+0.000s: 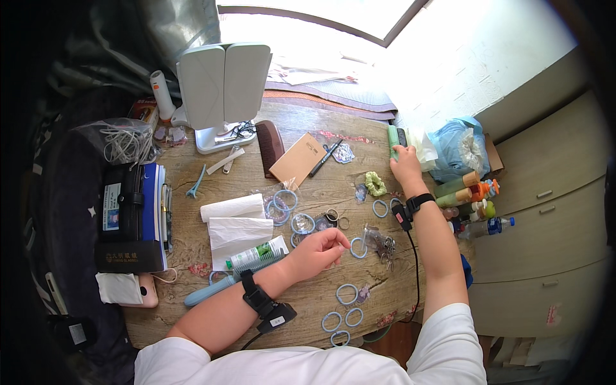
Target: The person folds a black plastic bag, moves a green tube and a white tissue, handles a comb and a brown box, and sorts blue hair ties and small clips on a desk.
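Note:
My right hand (405, 163) is stretched to the far right of the table, its fingers closed about the near end of a pale green oblong item (393, 136); its exact kind cannot be made out. A dark oblong item (402, 136) stands right beside it. Over the middle of the table, my left hand (317, 252) is loosely curled, and no object shows in it. Just past its fingertips lies a light blue hair tie (358, 248). A light green scrunchie (375, 183) rests near my right wrist. Below my left forearm are a green and white tube (256, 252) and a blue comb (212, 290).
A white folding mirror (224, 86) stands at the back left, near a brown comb (269, 149) and brown notebook (298, 159). Bottles (484, 228) line the right edge beside a blue bag (459, 147). Books (151, 205) and a phone (148, 291) occupy the left.

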### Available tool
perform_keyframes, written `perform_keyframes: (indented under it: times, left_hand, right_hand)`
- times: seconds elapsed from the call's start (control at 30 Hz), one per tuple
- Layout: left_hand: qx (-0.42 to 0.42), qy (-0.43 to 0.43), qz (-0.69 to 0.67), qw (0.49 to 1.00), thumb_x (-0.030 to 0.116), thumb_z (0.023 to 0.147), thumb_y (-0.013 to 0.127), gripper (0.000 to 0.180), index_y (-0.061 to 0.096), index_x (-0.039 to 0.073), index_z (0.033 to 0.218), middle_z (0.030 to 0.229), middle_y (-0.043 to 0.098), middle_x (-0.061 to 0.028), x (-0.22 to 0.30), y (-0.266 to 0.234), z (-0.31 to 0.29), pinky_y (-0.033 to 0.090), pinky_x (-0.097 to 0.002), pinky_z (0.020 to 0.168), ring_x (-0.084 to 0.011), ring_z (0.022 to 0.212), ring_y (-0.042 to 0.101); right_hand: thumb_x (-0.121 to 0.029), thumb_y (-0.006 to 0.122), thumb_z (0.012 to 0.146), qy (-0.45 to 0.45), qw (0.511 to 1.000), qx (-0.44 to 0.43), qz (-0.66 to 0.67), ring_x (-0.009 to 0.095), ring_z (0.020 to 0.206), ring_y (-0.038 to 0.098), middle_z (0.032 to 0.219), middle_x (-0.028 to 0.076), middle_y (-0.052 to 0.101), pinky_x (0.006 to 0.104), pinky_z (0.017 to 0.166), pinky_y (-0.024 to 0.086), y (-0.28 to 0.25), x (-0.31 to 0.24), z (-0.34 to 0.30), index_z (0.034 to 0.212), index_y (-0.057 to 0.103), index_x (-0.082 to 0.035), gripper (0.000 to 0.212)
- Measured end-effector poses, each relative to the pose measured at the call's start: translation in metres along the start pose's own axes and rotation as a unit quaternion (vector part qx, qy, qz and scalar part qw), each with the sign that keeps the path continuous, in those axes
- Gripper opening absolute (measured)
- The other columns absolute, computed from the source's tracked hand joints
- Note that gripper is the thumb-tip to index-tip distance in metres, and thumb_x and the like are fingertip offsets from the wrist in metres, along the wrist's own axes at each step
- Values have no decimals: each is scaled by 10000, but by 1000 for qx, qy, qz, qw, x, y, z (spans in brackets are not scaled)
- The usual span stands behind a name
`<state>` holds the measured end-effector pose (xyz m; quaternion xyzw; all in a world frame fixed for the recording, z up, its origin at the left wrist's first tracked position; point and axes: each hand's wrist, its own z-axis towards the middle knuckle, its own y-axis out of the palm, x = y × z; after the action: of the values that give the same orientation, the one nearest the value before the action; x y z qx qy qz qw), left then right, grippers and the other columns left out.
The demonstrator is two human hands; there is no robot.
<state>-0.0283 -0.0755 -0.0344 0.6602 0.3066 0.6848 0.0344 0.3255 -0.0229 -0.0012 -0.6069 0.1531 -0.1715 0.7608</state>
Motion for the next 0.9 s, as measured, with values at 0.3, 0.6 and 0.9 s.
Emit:
perform_keyframes:
  times: [0.3,0.6,0.9]
  left_hand:
    - [0,22,10,1000,105,944,512,123,546,39,1043,737,533,6,2,0,0,380,-193,531,-45,603,463]
    - [-11,43,-12,999,98,927,500,108,543,28,998,714,549,-1,-10,1,7,377,-209,530,-43,584,461]
    - [9,92,4,996,109,928,539,73,556,49,964,731,536,3,-9,3,5,362,-202,507,-46,600,472]
  right_hand:
    - [-249,690,795,73,992,-74,-67,355,1032,596,1162,182,549,448,855,508,-1,1,7,1271,513,-184,512]
    - [-274,699,762,-74,992,-93,42,304,921,641,895,155,643,397,817,515,-50,-52,-4,1141,620,-108,421]
    - [-102,658,789,-432,842,-259,194,218,734,633,838,91,633,319,661,518,-92,-240,-64,945,704,-80,164]
